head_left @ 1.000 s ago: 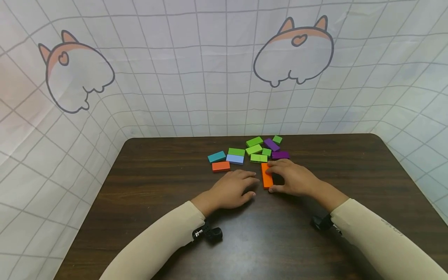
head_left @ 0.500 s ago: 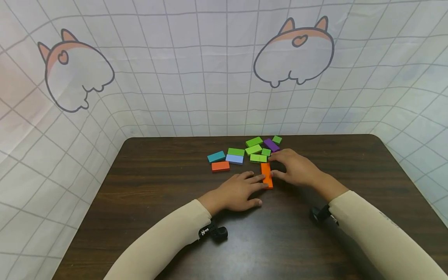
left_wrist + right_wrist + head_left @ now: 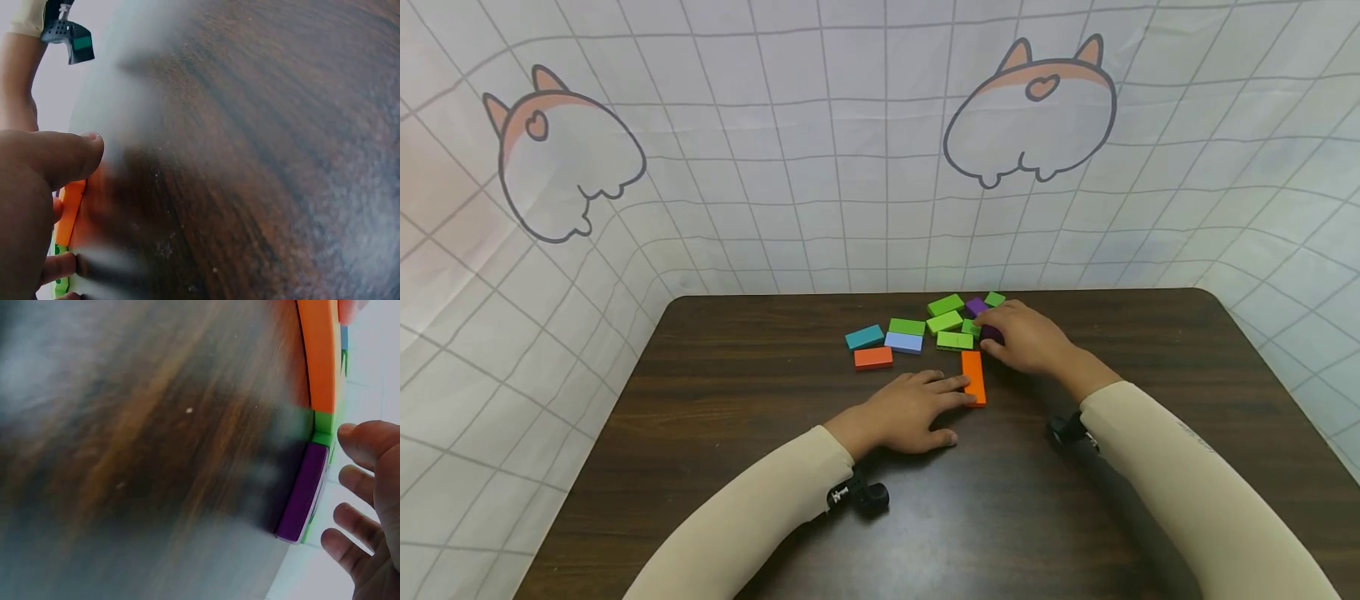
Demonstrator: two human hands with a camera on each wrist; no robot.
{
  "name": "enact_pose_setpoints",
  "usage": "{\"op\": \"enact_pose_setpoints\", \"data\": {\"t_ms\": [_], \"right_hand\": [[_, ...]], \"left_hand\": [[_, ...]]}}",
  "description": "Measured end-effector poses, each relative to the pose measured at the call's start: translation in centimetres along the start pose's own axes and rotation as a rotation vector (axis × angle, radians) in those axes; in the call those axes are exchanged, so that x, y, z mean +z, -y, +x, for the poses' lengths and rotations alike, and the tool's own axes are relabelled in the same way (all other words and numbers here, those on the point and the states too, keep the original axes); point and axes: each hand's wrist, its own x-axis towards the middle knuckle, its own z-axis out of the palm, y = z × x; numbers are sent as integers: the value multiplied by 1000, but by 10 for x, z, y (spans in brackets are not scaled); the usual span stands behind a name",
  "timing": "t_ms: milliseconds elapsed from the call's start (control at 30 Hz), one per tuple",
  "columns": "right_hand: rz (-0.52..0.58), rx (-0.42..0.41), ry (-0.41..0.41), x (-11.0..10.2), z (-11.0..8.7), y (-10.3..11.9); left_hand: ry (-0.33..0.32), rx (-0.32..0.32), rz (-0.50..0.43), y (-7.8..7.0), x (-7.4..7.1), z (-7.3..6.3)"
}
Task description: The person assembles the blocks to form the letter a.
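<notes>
My left hand [image 3: 910, 412] lies low over the table, fingers spread, with two fingertips on an orange block [image 3: 973, 371] that stands lengthwise away from me. Up and to the right of it, my right hand [image 3: 1028, 337] reaches over a dark purple block [image 3: 992, 334], mostly covered in the head view. The right wrist view shows that purple block [image 3: 303, 494] flat on the table beside the orange one, with thumb and fingers loosely bent and apart just past it. Several green blocks [image 3: 955, 340] adjoin the orange block's far end; another purple block [image 3: 976, 307] lies behind.
To the left lie a red-orange block [image 3: 873, 358], a teal block [image 3: 864, 337], a light blue block [image 3: 903, 342] and a green block [image 3: 907, 327]. The brown wooden table [image 3: 722, 400] ends at a white grid-patterned cloth [image 3: 850, 167] behind.
My right hand has left the orange block and moved away from me to the purple block. My left hand has shifted right, so its fingertips now rest on the orange block.
</notes>
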Motion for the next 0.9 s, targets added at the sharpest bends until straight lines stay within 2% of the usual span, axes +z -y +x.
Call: {"op": "enact_pose_setpoints", "data": {"t_ms": [233,567,800,900], "right_hand": [[4,-13,0,2,10,0],[-25,39,41,5,21,4],[-28,51,17,10,25,1],[-10,56,-19,9,25,0]], "left_hand": [[-3,6,16,2,4,3],[7,-6,11,0,2,2],[4,-9,27,2,4,2],[1,-3,28,2,3,2]]}}
